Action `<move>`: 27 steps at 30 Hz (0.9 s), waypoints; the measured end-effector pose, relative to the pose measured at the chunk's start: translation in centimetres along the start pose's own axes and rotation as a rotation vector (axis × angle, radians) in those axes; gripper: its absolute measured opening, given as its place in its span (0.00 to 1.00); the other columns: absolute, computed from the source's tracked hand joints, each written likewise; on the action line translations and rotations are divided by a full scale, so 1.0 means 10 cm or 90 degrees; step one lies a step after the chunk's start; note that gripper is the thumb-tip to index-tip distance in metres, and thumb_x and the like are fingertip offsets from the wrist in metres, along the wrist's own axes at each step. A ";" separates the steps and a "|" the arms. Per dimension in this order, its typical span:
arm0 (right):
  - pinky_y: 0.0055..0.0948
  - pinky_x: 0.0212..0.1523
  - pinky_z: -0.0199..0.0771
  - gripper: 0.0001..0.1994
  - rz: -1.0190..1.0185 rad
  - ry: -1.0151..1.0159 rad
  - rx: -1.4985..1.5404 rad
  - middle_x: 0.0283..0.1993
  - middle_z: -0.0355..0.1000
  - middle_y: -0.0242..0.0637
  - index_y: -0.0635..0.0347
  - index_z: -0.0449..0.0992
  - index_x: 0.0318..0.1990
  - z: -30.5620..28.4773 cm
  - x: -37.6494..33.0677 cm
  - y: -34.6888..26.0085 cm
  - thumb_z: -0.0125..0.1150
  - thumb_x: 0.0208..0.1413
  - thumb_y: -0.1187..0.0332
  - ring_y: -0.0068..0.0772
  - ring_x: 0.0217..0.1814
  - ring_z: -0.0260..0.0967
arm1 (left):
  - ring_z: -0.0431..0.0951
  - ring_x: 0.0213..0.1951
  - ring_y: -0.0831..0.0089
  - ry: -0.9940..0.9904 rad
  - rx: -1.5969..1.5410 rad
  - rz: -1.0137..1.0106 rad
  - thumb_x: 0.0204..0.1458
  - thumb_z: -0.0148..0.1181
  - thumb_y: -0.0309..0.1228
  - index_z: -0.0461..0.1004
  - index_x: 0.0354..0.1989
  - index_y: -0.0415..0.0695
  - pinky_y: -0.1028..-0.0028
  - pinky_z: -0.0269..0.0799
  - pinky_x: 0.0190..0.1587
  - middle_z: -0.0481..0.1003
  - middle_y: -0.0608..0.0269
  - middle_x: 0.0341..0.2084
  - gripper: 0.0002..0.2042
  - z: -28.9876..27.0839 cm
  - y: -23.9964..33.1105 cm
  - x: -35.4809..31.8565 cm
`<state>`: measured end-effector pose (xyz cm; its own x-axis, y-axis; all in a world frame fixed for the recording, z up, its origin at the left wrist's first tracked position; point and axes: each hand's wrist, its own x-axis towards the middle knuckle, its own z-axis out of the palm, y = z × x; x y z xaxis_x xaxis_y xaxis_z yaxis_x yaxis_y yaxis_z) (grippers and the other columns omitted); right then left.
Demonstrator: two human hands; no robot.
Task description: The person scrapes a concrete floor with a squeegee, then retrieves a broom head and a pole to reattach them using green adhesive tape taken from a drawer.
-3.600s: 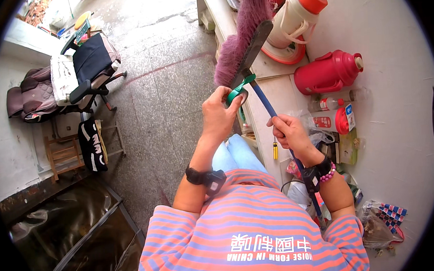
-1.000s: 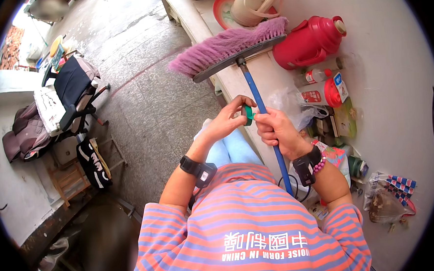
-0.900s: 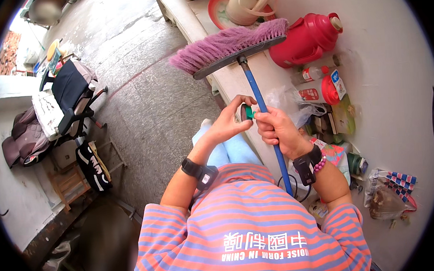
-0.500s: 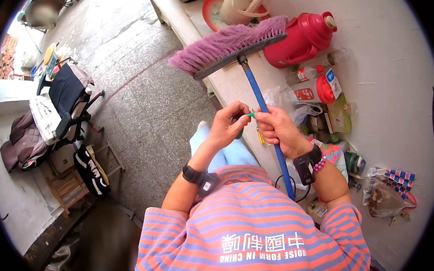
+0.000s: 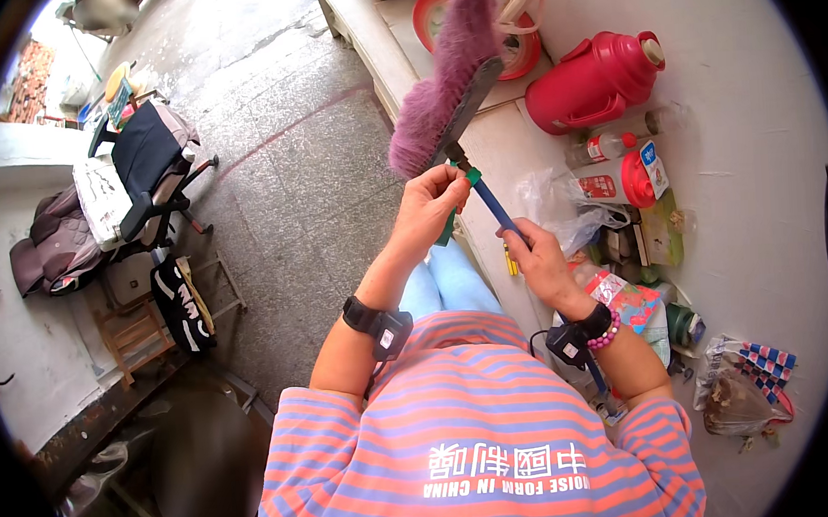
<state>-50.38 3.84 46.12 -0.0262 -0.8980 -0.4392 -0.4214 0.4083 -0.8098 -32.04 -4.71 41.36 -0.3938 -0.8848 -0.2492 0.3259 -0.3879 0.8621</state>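
A broom with fluffy pink-purple bristles (image 5: 447, 84) slants across the space before me, its blue handle (image 5: 497, 205) running down beneath my right forearm. My right hand (image 5: 547, 268) is closed around that handle partway along. Higher up, just below the broom head, my left hand (image 5: 427, 211) pinches a green tape (image 5: 472, 176) that lies against the handle. More of the green material (image 5: 446, 231) hangs under the left palm, partly hidden by the fingers. Whether the tape goes all the way round the handle cannot be seen.
At right, a light ledge (image 5: 492, 147) carries a red thermos (image 5: 585, 86), bottles, a clear plastic bag (image 5: 561, 209) and packets against the wall. A plate (image 5: 520, 56) and pitcher stand farther back. A black office chair (image 5: 151, 160) and a small wooden stool (image 5: 137, 338) are at left.
The broom head has turned from nearly level to a steep slant. My left hand has moved up to the handle's top with the green tape; my right hand has slid lower and released the tape.
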 end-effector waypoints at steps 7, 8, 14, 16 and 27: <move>0.32 0.27 0.64 0.12 -0.056 0.038 -0.089 0.22 0.67 0.44 0.64 0.73 0.39 0.00 -0.05 -0.04 0.52 0.60 0.63 0.36 0.24 0.66 | 0.68 0.26 0.83 0.078 -0.017 -0.015 0.58 0.56 0.31 0.72 0.32 0.40 0.80 0.64 0.32 0.70 0.71 0.22 0.08 -0.04 -0.06 -0.05; 0.33 0.27 0.65 0.11 -0.056 0.041 -0.097 0.23 0.68 0.45 0.64 0.73 0.39 0.00 -0.06 -0.06 0.52 0.60 0.63 0.38 0.24 0.67 | 0.68 0.26 0.83 0.078 -0.023 -0.013 0.58 0.56 0.31 0.72 0.32 0.40 0.80 0.64 0.32 0.70 0.71 0.22 0.08 -0.04 -0.06 -0.05; 0.37 0.29 0.67 0.11 -0.060 0.053 -0.131 0.24 0.70 0.48 0.63 0.73 0.40 0.02 -0.08 -0.06 0.53 0.59 0.64 0.47 0.27 0.71 | 0.67 0.26 0.83 0.073 -0.010 -0.005 0.57 0.56 0.31 0.73 0.31 0.40 0.80 0.63 0.31 0.70 0.70 0.22 0.08 -0.03 -0.05 -0.06; 0.38 0.29 0.67 0.11 -0.058 0.051 -0.140 0.24 0.70 0.48 0.63 0.73 0.40 0.02 -0.09 -0.06 0.53 0.59 0.64 0.49 0.27 0.71 | 0.67 0.26 0.83 0.094 0.007 -0.014 0.57 0.56 0.30 0.73 0.30 0.39 0.80 0.63 0.31 0.70 0.70 0.22 0.08 -0.02 -0.06 -0.06; 0.42 0.29 0.67 0.11 -0.098 0.078 -0.186 0.24 0.70 0.52 0.62 0.73 0.40 0.06 -0.14 -0.07 0.53 0.59 0.63 0.54 0.28 0.71 | 0.66 0.21 0.82 0.219 0.072 -0.034 0.54 0.59 0.32 0.73 0.24 0.39 0.80 0.61 0.26 0.70 0.70 0.18 0.10 0.04 -0.14 0.00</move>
<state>-49.48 4.88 47.04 -0.0430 -0.9658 -0.2558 -0.6698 0.2178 -0.7099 -32.86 -4.09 40.28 -0.0902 -0.9063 -0.4128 0.2078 -0.4225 0.8822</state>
